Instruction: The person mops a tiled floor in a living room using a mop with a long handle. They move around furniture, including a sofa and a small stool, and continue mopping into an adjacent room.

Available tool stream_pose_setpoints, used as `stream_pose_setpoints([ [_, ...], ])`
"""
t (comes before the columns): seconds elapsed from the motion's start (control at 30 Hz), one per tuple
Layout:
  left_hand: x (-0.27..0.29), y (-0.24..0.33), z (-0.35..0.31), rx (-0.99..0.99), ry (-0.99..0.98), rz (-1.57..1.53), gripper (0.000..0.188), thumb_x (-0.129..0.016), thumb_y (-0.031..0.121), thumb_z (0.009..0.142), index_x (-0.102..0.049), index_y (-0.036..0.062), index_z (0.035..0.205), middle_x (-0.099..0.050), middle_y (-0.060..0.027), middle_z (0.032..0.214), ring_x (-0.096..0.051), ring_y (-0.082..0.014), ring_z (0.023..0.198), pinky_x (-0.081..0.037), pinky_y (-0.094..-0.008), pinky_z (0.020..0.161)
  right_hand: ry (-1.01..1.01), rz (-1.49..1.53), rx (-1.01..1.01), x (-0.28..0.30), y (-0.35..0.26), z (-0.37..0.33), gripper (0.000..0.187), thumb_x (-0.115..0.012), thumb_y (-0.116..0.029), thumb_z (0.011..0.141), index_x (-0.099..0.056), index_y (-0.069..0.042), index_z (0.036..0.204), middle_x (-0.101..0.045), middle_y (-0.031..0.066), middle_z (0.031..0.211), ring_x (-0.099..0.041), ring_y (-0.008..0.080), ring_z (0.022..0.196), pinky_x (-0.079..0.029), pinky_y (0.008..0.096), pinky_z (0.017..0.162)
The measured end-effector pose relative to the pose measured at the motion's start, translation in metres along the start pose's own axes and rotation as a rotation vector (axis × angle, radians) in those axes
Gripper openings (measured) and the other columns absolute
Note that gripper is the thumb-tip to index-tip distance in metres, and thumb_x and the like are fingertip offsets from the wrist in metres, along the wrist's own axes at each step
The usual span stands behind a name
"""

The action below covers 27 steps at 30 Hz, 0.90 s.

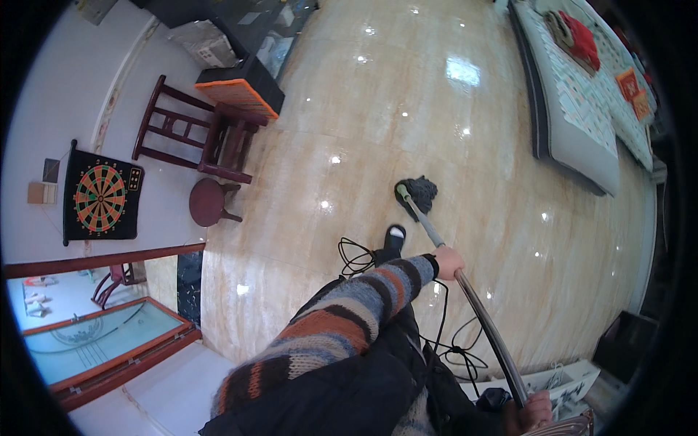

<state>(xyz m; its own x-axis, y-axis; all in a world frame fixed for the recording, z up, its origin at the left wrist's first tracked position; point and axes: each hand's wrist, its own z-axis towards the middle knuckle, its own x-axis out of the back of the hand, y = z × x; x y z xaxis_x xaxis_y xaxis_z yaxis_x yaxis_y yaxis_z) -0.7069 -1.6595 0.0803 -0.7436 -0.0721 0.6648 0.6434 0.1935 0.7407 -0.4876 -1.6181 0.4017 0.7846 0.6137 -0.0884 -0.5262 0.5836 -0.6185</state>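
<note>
While left grip (448,261) and right grip (536,412) clasp mop pole (496,336), mop head (423,196) meets glossy tiled floor (349,109) between dartboard (102,195) and bed (574,109).

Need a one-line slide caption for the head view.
Left hand and right hand grip a metallic mop pole, its dark grey mop head on a glossy tiled floor.

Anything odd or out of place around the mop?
The black cable, perhaps: it trails in loose, untidy loops beside and behind the visible foot, near the mop, where it might snag. Nothing looks clearly damaged.
</note>
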Motion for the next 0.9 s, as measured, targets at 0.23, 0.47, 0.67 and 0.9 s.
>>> stream_pose_setpoints([
  [0.23,0.118,-0.175,0.000,0.200,0.496,-0.043,0.010,-0.061,0.014,0.059,-0.055,0.0094,0.066,-0.054,-0.0117,0.069,-0.052,-0.0333,0.072,-0.041,-0.0435,0.063,-0.298,0.283,-0.062,-0.136,0.160,0.042,0.017,-0.052,-0.019,0.080,-0.039,-0.012,0.073,-0.041,0.0018,0.053,-0.039,0.0148,0.049,-0.034,0.0315,0.049],
  [0.47,0.210,-0.306,-0.048,0.456,0.910,-0.105,0.010,-0.059,0.012,0.064,-0.051,0.0075,0.069,-0.051,-0.0121,0.073,-0.048,-0.0328,0.080,-0.040,-0.0387,0.069,-0.799,0.342,-0.188,-0.284,0.248,0.080,0.010,-0.056,-0.003,0.068,-0.046,-0.006,0.065,-0.051,0.0056,0.053,-0.053,0.0193,0.050,-0.048,0.0340,0.054],
  [0.67,0.236,-0.317,-0.113,0.557,1.130,-0.116,0.032,-0.072,0.013,0.059,-0.041,0.0059,0.065,-0.045,-0.0111,0.067,-0.045,-0.0317,0.072,-0.039,-0.0377,0.066,-1.115,0.724,-0.085,-0.365,0.267,0.093,0.008,-0.054,-0.003,0.070,-0.047,-0.006,0.067,-0.052,0.0053,0.053,-0.053,0.0180,0.047,-0.049,0.0312,0.053],
  [0.9,0.228,-0.267,-0.189,0.718,1.220,-0.100,0.030,-0.070,0.014,0.063,-0.041,0.0075,0.062,-0.046,-0.0100,0.063,-0.045,-0.0329,0.071,-0.039,-0.0385,0.066,-0.849,0.796,-0.131,-0.416,0.218,0.080,0.013,-0.053,-0.008,0.075,-0.044,-0.007,0.066,-0.046,0.0037,0.058,-0.050,0.0172,0.055,-0.043,0.0267,0.052],
])
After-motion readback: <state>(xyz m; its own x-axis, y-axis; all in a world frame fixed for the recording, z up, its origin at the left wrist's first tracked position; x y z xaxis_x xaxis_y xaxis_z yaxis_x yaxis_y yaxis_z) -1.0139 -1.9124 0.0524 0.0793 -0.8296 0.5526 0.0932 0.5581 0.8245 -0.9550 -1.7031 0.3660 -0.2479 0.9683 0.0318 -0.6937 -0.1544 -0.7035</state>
